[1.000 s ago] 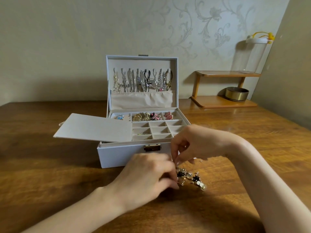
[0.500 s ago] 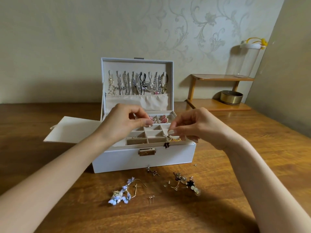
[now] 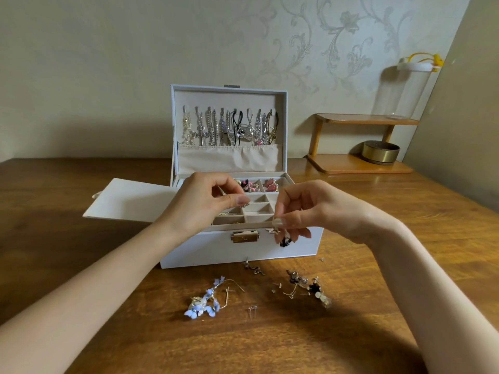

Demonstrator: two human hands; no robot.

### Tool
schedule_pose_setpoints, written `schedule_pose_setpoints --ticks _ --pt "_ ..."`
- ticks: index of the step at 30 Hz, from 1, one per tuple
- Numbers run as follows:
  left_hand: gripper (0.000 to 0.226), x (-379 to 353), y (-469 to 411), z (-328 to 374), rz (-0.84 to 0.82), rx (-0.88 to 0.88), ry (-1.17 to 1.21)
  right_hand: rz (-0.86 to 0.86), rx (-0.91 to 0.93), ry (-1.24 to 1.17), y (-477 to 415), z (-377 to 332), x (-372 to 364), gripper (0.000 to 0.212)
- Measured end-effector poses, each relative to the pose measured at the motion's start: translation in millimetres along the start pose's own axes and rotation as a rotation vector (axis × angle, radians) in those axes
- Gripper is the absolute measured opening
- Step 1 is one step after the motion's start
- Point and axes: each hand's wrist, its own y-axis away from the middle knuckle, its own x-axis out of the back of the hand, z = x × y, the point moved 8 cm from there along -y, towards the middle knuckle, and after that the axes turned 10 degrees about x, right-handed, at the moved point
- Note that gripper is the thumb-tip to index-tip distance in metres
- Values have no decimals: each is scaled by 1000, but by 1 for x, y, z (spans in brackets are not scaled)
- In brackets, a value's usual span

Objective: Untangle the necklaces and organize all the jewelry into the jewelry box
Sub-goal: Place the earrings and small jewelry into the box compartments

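A person's two bare hands work over an open white jewelry box (image 3: pixel 216 251) on a wooden tabletop (image 3: pixel 270 346); the left hand (image 3: pixel 199 206) hovers above the divided compartments, its fingers (image 3: pixel 237 200) curled and pinching a small silvery piece (image 3: pixel 245 205); the right hand (image 3: pixel 307 209) sits at the box's front rim, thumb and forefinger pinched on an earring (image 3: pixel 283 240) whose dark bead hangs in front of the box wall, just right of the brass clasp (image 3: pixel 245 236). Necklaces (image 3: pixel 229 128) hang in a row inside the raised lid; pink pieces (image 3: pixel 270 184) lie in the rear compartments. Loose on the tabletop before the box: a blue flower earring cluster (image 3: pixel 204 305), a dark beaded tangle (image 3: pixel 310 288), a small twisted metal piece (image 3: pixel 253 268), a few tiny pins (image 3: pixel 251 311). A side flap (image 3: pixel 129 199) juts left of the box; a wooden shelf (image 3: pixel 359 164) with a brass bowl (image 3: pixel 380 152) stands at the rear right.
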Motion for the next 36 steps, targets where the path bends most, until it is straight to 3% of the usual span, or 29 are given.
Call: schedule_pose_setpoints --ticks 13,21,36 --pt "3 -2 0 1 0 -11 -14 -131 24 -8 1 -2 -14 22" --pt "2 -2 1 0 3 -6 -18 -108 26 -24 0 0 -10 5" --pt "6 -4 2 2 -6 -12 -25 4 99 -56 -2 -6 -2 16"
